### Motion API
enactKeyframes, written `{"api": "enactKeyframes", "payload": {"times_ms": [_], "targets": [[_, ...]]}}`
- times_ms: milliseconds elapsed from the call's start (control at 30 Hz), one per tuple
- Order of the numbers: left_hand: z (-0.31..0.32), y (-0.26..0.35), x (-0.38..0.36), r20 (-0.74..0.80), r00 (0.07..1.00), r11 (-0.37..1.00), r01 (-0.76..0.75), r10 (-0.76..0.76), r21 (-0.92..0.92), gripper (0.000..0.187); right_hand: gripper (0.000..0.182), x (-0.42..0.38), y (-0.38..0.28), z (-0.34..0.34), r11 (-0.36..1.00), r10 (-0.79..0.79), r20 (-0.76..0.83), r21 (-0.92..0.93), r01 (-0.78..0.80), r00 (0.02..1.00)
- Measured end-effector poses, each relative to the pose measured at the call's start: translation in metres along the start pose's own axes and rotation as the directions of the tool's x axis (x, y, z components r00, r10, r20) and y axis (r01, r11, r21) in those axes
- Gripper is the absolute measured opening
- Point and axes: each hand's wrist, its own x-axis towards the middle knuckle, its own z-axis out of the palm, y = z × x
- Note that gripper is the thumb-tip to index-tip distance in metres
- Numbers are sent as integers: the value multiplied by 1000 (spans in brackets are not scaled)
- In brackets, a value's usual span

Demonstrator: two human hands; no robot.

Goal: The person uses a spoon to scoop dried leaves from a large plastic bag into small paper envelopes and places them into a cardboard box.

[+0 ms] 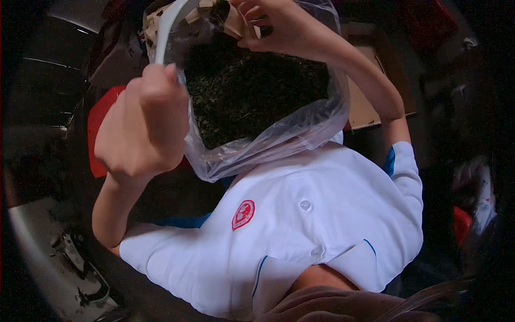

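Observation:
My left hand [145, 121] is closed round the handle of a white scoop [169, 27]. The scoop's far end runs out at the top edge, so its bowl cannot be made out fully. My right hand [263, 24] pinches a small beige paper packet [234, 22], with dark bits close beside it. Below both hands lies a large heap of dark dried leaves [252, 91] in a clear plastic bag [279, 137]. The bag's crumpled rim stands open against the front of my white shirt.
Several small beige packets [152, 32] lie beyond the bag at the upper left. A cardboard box [365, 102] stands to the right of the bag. Something red [99, 129] is behind my left hand. The surroundings are dark.

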Motion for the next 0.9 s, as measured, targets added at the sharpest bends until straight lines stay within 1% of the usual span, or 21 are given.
{"api": "enactKeyframes", "payload": {"times_ms": [100,200,267,300,367,433,467,533,567,600,633,667,700,733,767,800,833,867,900], "targets": [[-7,3,-11,72,996,998,55,-52,-35,8,46,-8,0,-5,973,-10,153,231,-26,988],[-10,6,-21,153,980,991,131,-124,-35,6,43,-9,6,-5,961,-105,124,266,69,987],[-14,8,-24,191,965,981,191,-181,-34,6,43,-11,1,-9,960,-96,48,269,80,994],[-16,8,-27,187,961,977,213,-204,-29,6,44,-11,-4,-13,960,-95,10,265,89,995],[-18,10,-30,182,953,967,253,-244,-27,5,39,-17,-10,-28,974,-145,-190,145,174,971],[-13,11,-35,170,943,954,297,-287,-39,5,36,-13,9,-48,946,-292,-251,68,318,923],[-11,11,-37,165,938,947,317,-306,-47,4,36,-17,8,-59,959,-232,-264,96,265,936],[-11,9,-51,211,910,924,378,-358,-61,6,35,-28,3,-82,976,-111,-286,148,158,952],[-12,9,-54,231,895,911,406,-381,-71,6,34,-35,10,-90,983,-147,-352,50,175,924],[-14,13,-51,235,875,902,432,-423,15,6,33,-40,21,-101,982,-187,-412,-51,182,892],[-15,15,-53,249,838,861,508,-486,-27,5,33,-46,32,-109,971,-234,-462,-154,182,856],[-15,18,-55,267,796,813,578,-543,-68,5,31,-54,44,-110,976,-216,-537,-130,173,815],[-15,19,-56,291,751,760,641,-592,-106,5,32,-67,67,-115,993,-117,-521,-37,114,846],[-20,21,-53,379,672,700,709,-636,-84,5,33,-80,94,-119,997,-23,-494,54,57,869],[-22,22,-53,376,695,720,687,-613,-95,6,37,-90,113,-117,994,98,-558,12,-110,824],[-24,22,-54,375,716,741,664,-588,-105,6,41,-103,137,-111,961,209,-623,-12,-276,754],[-40,31,-68,325,743,760,642,-584,-100,7,46,-116,173,-106,926,165,-676,-145,-349,718],[-41,32,-77,298,706,697,700,-642,-157,6,48,-120,199,-101,876,175,-702,-210,-435,690],[-42,32,-76,301,710,708,693,-637,-135,7,47,-127,215,-96,803,301,-733,-151,-577,610]]}}
